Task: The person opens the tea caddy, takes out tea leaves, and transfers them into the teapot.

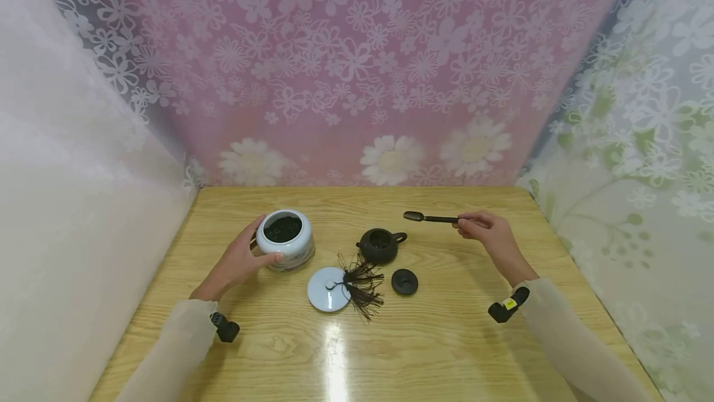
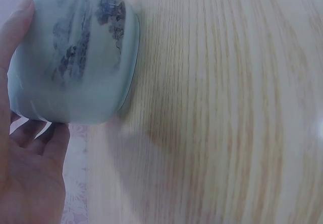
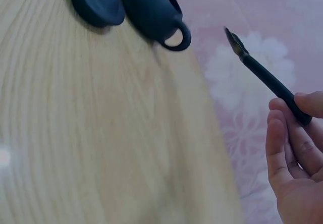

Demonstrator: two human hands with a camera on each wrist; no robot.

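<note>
My left hand (image 1: 241,261) grips a white porcelain jar (image 1: 302,256) at the left, thumb on the near side and fingers round the far left. Dark tea leaves (image 1: 282,228) show inside its open mouth. In the left wrist view, the jar (image 2: 91,57) has a painted blue-grey scene. Between thumb and fingertips, my right hand (image 1: 492,240) pinches the end of a dark tea scoop (image 1: 440,219). Its bowl points left, above the table and behind and right of a small dark teapot (image 1: 378,256). The teapot is uncovered; its contents are hard to make out.
The white jar lid (image 1: 322,295) lies in front of the jar, with a dark brown tassel (image 1: 364,290) spread to its right. Right of the tassel lies the round teapot lid (image 1: 405,282). The wooden table (image 1: 446,340) meets patterned curtains (image 1: 357,67) at the back and sides.
</note>
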